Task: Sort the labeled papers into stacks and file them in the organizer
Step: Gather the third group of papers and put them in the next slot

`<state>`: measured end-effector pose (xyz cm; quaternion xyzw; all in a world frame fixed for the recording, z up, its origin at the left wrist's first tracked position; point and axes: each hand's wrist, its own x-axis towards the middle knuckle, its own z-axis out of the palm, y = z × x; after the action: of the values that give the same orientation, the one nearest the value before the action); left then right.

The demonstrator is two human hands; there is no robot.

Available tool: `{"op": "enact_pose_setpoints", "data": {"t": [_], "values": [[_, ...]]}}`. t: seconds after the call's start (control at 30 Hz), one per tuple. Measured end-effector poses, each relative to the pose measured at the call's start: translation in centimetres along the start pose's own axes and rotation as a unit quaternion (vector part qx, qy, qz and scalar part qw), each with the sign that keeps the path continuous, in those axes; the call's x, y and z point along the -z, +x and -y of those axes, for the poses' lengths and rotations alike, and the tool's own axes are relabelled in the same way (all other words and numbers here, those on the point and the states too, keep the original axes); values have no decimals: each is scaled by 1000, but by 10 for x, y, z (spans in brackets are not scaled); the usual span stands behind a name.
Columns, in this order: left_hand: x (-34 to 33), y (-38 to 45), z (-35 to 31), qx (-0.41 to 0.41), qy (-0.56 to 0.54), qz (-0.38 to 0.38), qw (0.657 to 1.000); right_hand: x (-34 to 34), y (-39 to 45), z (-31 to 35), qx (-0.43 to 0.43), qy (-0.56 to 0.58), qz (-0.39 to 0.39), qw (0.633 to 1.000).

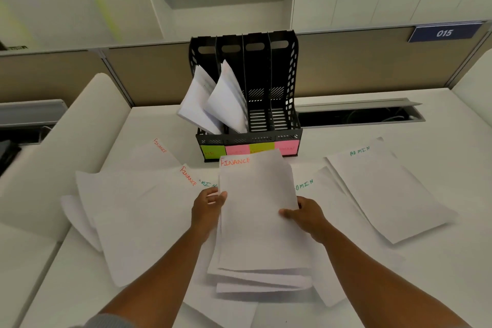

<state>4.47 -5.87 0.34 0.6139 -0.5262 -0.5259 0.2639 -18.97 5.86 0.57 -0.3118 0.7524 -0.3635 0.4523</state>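
Observation:
A stack of white papers (259, 210) with FINANCE written in orange on the top sheet sits in the middle of the desk. My left hand (207, 208) grips its left edge and my right hand (306, 214) grips its right edge. Behind it stands a black four-slot organizer (285, 82) with green and pink sticky labels along its base. Its two left slots hold leaning papers (213, 98); the two right slots show no paper. Loose FINANCE sheets (138, 194) lie to the left. ADMIN sheets (383, 189) lie to the right.
A beige partition (372, 61) runs behind the white desk (439, 274), bearing a blue sign reading 015 (444, 33). An open cable tray (359, 114) sits right of the organizer. White cabinets and shelves stand beyond.

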Motion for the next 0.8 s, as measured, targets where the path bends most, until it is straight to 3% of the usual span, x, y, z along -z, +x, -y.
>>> {"op": "enact_pose_setpoints", "data": {"t": [0.13,0.27,0.33,0.57,0.7,0.8], "values": [[21,-5,17,-94,245,-52,964,1,0,-7,-26,-23,-30,999],[34,-10,26,-76,429,-29,900,-2,-2,-9,-34,-47,-41,997],[36,-11,29,-73,466,-41,881,-6,-4,-9,-31,-63,-35,997],[36,-12,22,-79,400,-84,909,-12,-11,-4,-26,-91,3,995],[21,-9,4,-100,332,-17,938,-16,-15,1,-24,-75,17,997],[1,-11,-16,-77,205,57,974,-19,-17,5,-25,-53,27,998]]}}
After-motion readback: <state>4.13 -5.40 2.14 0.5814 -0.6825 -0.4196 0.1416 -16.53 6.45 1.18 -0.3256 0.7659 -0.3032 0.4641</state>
